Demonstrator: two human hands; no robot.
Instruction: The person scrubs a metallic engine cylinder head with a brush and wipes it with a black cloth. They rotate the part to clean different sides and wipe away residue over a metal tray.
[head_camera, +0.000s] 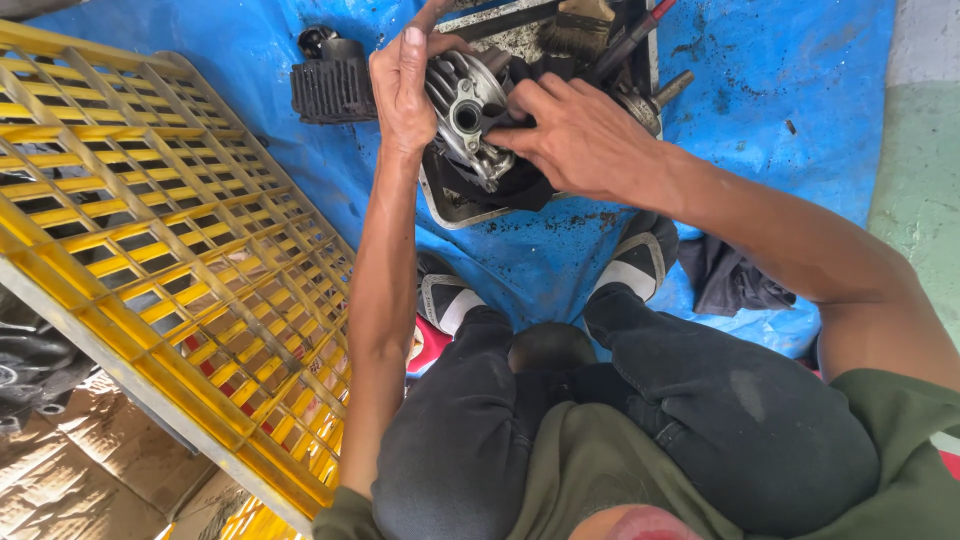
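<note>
Left hand (402, 85) clamped round the rim of a silver finned metal engine head (466, 112), upper centre of the frame; right hand (580, 140) pinching a black rag (515, 180) against its lower face. Underneath — a dented grey metal tray (440, 205) on a blue plastic tarp (780, 90). Black ribbed cylinder block (332, 85) just left; worn wooden-handled brush (580, 25) above; yellow plastic grid crate (150, 230) far left. Likely risks: greasy fingers slipping, part dropping onto the tray, fins chipping.
</note>
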